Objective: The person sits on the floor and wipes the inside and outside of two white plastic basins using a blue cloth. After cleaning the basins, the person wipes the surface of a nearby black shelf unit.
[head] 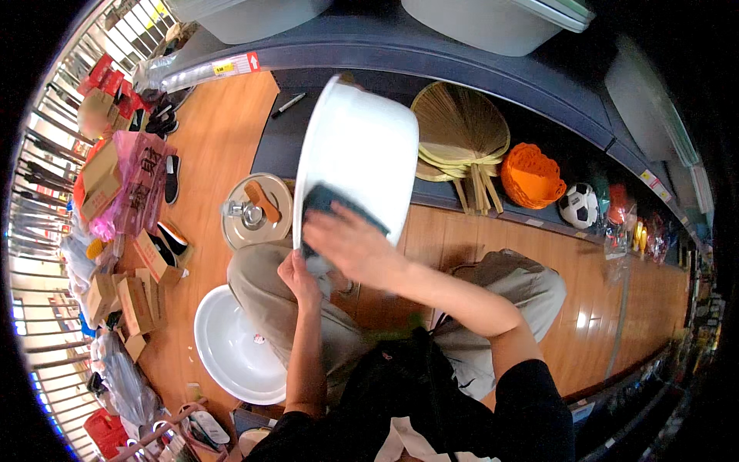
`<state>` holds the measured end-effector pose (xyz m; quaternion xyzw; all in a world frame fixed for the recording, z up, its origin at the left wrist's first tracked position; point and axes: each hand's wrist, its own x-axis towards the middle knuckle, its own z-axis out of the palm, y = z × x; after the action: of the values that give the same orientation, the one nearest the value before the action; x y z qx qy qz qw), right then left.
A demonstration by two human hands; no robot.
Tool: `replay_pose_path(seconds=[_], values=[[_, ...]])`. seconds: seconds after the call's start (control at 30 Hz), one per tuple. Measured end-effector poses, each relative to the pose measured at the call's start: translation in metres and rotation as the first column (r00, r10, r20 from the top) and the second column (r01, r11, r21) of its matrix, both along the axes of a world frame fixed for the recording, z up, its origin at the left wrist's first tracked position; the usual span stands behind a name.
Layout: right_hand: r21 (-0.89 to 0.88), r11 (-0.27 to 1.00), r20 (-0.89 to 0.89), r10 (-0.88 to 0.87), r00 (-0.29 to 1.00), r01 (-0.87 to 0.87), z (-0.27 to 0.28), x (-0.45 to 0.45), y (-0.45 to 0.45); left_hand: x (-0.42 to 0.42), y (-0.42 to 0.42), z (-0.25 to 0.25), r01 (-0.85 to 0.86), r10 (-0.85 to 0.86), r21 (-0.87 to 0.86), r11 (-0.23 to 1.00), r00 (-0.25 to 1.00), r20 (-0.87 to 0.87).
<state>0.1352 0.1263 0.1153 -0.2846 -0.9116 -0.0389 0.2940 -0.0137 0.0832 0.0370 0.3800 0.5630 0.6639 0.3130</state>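
Observation:
A white plastic basin point(364, 133) is tipped on its side in front of me, its outer wall facing up. My left hand point(301, 280) grips the basin's lower rim. My right hand point(352, 245) presses a dark cloth point(340, 199) flat against the outer wall; the hand is slightly blurred. Beside my left knee, a second white basin point(231, 346) sits upright on the wooden floor. A round metal lid point(236, 228) lies to the left of the held basin, with an orange-brown handled object point(262, 201) on it.
The low dark shelf holds a marker pen point(288, 105), straw hand fans point(462, 124), an orange basket point(531, 176) and a toy football point(578, 205). A shelf edge point(439, 58) with more basins point(479, 23) juts overhead. Cardboard boxes point(135, 306), shoes point(172, 179) and another person point(95, 115) are at left.

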Motion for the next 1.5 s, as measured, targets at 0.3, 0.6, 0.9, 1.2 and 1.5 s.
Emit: replay_pose_path(seconds=[0.3, 0.6, 0.9, 1.2, 1.5], values=[[-0.145, 0.967, -0.131, -0.228, 0.965, 0.209, 0.027, 0.01, 0.077, -0.013, -0.028, -0.067, -0.077, 0.062, 0.054, 0.996, 0.971, 0.233], [-0.46, 0.815, -0.213, -0.486, 0.848, 0.351, 0.007, 0.064, 0.153, -0.021, -0.046, -0.08, 0.104, -0.105, 0.015, 0.995, 0.987, 0.126], [-0.128, 0.989, 0.095, -0.058, 0.994, 0.07, 0.029, -0.013, 0.018, -0.009, -0.043, -0.108, -0.231, 0.214, 0.041, 0.972, 0.943, 0.254], [-0.774, 0.531, -0.03, -0.577, 0.816, 0.346, 0.005, 0.101, 0.166, -0.009, -0.031, -0.097, -0.157, 0.139, 0.055, 0.986, 0.959, 0.246], [-0.12, 0.894, -0.036, -0.439, 0.898, 0.433, 0.039, 0.044, 0.057, -0.003, -0.012, -0.081, -0.26, 0.268, -0.067, 0.963, 0.946, 0.183]])
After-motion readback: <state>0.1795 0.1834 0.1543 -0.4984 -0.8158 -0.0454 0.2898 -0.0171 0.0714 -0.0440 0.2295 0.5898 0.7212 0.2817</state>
